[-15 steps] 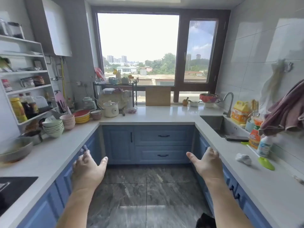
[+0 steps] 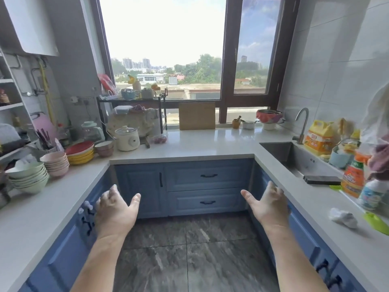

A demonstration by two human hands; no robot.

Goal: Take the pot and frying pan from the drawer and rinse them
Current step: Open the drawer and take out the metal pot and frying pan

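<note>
Two blue drawers face me under the far counter, the upper drawer (image 2: 208, 175) and the lower drawer (image 2: 207, 202), both closed with black handles. No pot or frying pan shows. My left hand (image 2: 114, 209) and my right hand (image 2: 266, 204) are stretched out in front of me over the floor, fingers spread, each holding nothing. The steel sink (image 2: 294, 159) is set into the right counter with its tap (image 2: 302, 123) behind it.
Stacked bowls (image 2: 29, 178) and plates (image 2: 81, 151) crowd the left counter beside a white cooker (image 2: 127, 138). Detergent bottles (image 2: 353, 178), a yellow bag (image 2: 320, 138) and a crumpled cloth (image 2: 343, 217) line the right counter. A wooden board (image 2: 196, 115) leans at the window. Blue cabinets flank the narrow tiled floor.
The view has closed in on the far cabinets and drawers. Both hands stay spread in front of me with nothing in them.
</note>
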